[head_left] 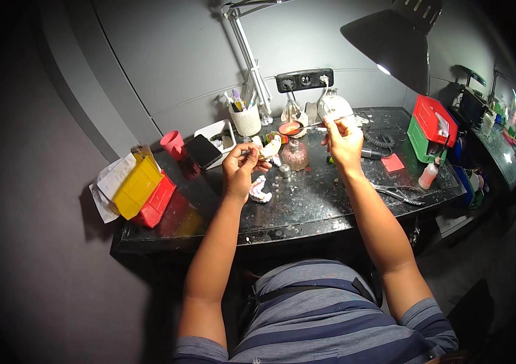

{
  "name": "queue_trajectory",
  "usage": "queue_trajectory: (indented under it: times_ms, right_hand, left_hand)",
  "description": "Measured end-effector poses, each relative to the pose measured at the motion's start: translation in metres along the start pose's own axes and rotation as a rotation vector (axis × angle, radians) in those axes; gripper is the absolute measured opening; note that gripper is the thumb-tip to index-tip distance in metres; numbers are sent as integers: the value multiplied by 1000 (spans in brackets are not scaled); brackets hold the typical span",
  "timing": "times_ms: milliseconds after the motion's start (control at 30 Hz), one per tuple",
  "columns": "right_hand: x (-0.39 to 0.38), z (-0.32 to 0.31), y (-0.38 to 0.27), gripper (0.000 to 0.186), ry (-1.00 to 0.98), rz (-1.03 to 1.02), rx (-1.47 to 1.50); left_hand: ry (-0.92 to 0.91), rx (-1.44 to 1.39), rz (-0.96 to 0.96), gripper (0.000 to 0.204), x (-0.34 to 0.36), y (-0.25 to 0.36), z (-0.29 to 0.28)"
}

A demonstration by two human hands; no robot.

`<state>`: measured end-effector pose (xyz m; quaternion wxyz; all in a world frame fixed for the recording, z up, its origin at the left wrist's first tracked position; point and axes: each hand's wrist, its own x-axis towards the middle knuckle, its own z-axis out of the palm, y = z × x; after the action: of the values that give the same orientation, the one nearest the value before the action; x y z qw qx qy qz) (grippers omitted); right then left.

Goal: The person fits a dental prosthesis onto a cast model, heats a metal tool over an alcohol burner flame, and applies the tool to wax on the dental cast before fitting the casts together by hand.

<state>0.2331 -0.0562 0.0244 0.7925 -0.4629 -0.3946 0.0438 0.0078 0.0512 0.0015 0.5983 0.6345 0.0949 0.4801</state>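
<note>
My left hand (pixel 241 167) is closed round a pale yellow dental cast (pixel 269 148), held above the desk. Pinched in my raised right hand (pixel 344 142) is a thin, dark-ended wax spatula (pixel 314 125). Its tip reaches left to a round orange-red piece (pixel 290 128); whether they touch, I cannot tell. Below that tip stands a glass spirit burner (pixel 295 156) with pinkish liquid. A small metal cap (pixel 285 171) sits beside the burner. Near my left wrist a white and pink dental model (pixel 260 190) lies on the black desk (pixel 306 209).
Yellow (pixel 137 187) and red bins (pixel 157 203) with papers stand at the left. Behind are a pink mug (pixel 173 144) and a pen holder (pixel 246 120). Pliers (pixel 399 194), a bottle (pixel 429 175) and a red-green bin (pixel 431 130) stand right. A lamp (pixel 385 45) overhangs.
</note>
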Motion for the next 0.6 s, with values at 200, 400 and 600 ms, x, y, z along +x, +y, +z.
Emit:
queue_trajectory:
  times_ms: [200,400,600]
  right_hand:
    - [2,-6,4,17,-27,47,-59]
    - [1,-5,2,17,-20,46,-68]
    - [1,-4,-1,16,-34,34,-30]
  left_hand:
    - [-7,-19,9,19,0,1,3]
    - [-16,1,-8,19,0,-1,-1]
    - [-22,-7,-1,20,0,-1,-1]
